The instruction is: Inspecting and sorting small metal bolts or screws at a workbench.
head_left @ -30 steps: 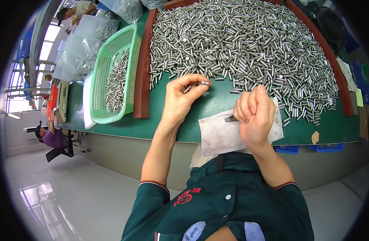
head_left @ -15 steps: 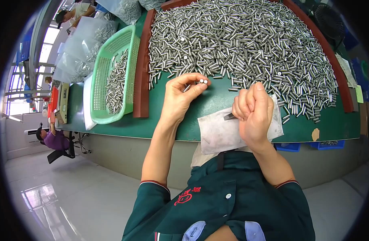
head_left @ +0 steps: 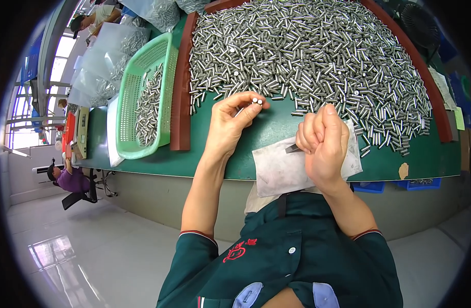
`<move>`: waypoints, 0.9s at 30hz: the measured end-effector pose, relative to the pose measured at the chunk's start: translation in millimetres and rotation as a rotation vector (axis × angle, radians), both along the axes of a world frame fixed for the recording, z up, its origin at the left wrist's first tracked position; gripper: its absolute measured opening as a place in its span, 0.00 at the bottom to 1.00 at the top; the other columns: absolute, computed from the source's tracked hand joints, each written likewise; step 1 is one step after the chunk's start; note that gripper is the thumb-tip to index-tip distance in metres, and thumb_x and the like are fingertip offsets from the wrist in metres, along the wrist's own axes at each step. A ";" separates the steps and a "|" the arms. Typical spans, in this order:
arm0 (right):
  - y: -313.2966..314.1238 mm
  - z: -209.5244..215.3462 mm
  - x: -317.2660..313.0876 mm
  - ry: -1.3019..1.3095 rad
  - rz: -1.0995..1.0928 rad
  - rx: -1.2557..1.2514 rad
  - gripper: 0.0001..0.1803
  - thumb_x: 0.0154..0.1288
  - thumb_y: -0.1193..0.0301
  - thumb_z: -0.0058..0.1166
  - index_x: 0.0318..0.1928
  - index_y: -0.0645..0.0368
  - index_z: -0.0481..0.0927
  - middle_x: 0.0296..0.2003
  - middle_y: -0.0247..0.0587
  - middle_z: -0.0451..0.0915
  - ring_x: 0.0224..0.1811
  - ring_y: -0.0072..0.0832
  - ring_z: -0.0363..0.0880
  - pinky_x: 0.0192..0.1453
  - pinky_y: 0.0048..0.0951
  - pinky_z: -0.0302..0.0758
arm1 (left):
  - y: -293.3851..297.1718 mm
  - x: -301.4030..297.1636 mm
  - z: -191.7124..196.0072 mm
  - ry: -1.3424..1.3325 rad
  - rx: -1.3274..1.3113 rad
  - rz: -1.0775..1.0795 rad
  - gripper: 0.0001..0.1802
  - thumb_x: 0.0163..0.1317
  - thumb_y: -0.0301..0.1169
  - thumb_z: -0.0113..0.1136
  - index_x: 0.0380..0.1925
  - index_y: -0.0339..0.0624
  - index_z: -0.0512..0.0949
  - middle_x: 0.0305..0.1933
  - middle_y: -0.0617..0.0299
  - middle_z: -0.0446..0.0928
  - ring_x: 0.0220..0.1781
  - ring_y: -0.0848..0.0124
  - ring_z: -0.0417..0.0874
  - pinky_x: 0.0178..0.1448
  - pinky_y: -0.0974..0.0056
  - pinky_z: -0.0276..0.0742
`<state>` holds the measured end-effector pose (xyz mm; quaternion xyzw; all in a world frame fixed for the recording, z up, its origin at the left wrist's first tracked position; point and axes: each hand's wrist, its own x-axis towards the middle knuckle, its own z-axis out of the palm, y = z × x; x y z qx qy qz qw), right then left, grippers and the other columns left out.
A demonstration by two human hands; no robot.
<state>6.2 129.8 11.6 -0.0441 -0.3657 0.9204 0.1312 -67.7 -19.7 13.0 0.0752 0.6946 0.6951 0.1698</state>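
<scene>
Between the thumb and fingertips of my left hand (head_left: 230, 119) are two short metal pins (head_left: 257, 101), their bright round ends turned upward. My right hand (head_left: 325, 141) is closed in a fist around a dark flat tool (head_left: 293, 149). Only its short tip sticks out past the fingers, so its kind is hidden. Below that fist lies a smudged white cloth (head_left: 279, 172) at the table's near edge. A wide heap of the same loose metal pins (head_left: 307, 51) spreads over the table beyond both hands.
Red-brown rails (head_left: 181, 102) border the heap. Left of them stands a green plastic basket (head_left: 123, 115) partly filled with pins, beside clear bags (head_left: 99, 61) of pins. The green tabletop (head_left: 235, 164) ends just before me. A black fan (head_left: 419, 25) stands far right; a person (head_left: 74, 178) sits far left.
The pins in my left fingers have turned and shifted slightly, with the fingertips moving a little. My right hand and its tool look unmoved.
</scene>
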 end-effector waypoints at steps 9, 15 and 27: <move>0.7 -0.6 -1.1 -0.026 0.013 -0.018 0.22 0.67 0.66 0.31 0.14 0.56 0.54 0.09 0.30 0.55 0.11 0.14 0.48 0.15 0.19 0.48 | 1.8 23.8 1.0 0.404 -0.311 -0.095 0.05 0.47 0.20 0.58 0.27 0.35 0.76 0.26 0.66 0.71 0.21 0.81 0.60 0.24 0.76 0.57; 0.6 -0.8 -6.3 -0.019 -0.020 0.082 0.21 0.67 0.63 0.28 0.15 0.53 0.53 0.09 0.29 0.52 0.09 0.16 0.43 0.13 0.19 0.46 | 12.0 65.1 5.1 0.516 -0.575 -0.197 0.05 0.48 0.18 0.54 0.26 0.35 0.72 0.25 0.54 0.70 0.24 0.61 0.72 0.27 0.63 0.67; 4.4 -3.2 -1.6 -0.030 -0.016 -0.006 0.21 0.67 0.63 0.28 0.15 0.53 0.53 0.08 0.28 0.52 0.10 0.15 0.43 0.14 0.19 0.45 | 15.6 78.8 -17.0 0.845 -0.743 -0.098 0.08 0.44 0.20 0.59 0.27 0.37 0.72 0.23 0.59 0.65 0.24 0.63 0.68 0.27 0.63 0.66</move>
